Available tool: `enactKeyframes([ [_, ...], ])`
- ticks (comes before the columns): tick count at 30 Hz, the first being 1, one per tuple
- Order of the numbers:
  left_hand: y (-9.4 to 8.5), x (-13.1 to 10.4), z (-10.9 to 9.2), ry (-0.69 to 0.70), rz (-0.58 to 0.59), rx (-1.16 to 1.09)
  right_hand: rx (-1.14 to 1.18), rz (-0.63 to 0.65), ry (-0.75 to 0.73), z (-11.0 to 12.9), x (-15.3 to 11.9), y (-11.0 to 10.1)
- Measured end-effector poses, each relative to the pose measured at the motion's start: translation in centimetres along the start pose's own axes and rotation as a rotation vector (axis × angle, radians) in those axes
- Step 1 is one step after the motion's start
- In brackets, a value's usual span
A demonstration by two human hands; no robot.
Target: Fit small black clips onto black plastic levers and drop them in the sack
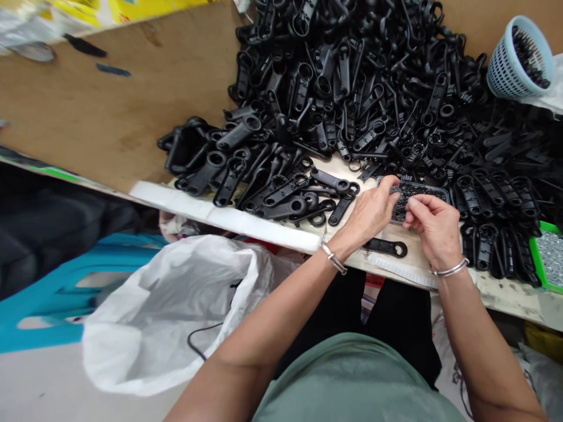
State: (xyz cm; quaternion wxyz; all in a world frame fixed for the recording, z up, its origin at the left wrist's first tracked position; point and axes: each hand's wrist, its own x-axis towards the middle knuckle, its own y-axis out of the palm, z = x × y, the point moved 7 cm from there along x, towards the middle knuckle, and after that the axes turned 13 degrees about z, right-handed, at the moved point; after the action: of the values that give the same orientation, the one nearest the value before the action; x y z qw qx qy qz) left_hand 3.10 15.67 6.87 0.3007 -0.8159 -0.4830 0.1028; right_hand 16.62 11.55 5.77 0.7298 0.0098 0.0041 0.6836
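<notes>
Workbench, left hand at tray of black pieces

Left hand near right hand; fingers bent.

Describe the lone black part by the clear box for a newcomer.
From the big black heap, go to the small clear box at its front. Between box and the table's near edge, the part lies alone, ring end right; its neighbours are bunched together.
</notes>
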Motion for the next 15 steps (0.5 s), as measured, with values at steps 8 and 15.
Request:
enactKeyframes([
  [8, -0.1, -1.5, -1.2, 0.244, -0.129, -0.253, 0.122, 0.095, 0.102, -0.3, -0.9, 0.6],
  [15, 0.3, -2.7, 0.2, 0.153, -0.198, -0.636, 0.228, 0.095, 0.139, -0.5, -2.7, -0.1],
])
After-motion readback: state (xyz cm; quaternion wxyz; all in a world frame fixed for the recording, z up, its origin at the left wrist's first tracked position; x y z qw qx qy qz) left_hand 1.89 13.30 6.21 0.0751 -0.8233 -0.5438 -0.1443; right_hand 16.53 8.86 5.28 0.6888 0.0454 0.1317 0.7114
